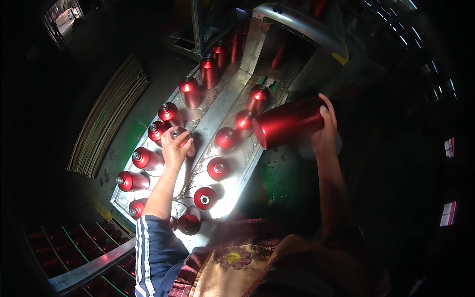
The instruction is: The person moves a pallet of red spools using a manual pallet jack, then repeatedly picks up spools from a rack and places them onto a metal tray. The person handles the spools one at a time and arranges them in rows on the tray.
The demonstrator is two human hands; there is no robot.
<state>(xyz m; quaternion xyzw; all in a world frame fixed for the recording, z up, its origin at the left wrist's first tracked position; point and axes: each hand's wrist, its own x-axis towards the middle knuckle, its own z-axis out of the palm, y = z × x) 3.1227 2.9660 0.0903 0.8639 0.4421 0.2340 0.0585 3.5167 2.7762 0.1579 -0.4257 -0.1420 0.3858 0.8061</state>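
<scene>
1. Nearest: a soft cloth apron with a flower.
2. Left hand pinches a standing red bottle near its neck, on the smooth metal table.
3. Right hand wraps round a glossy raised bottle, tilted; handling two seems the step, calling for clearance.
</scene>
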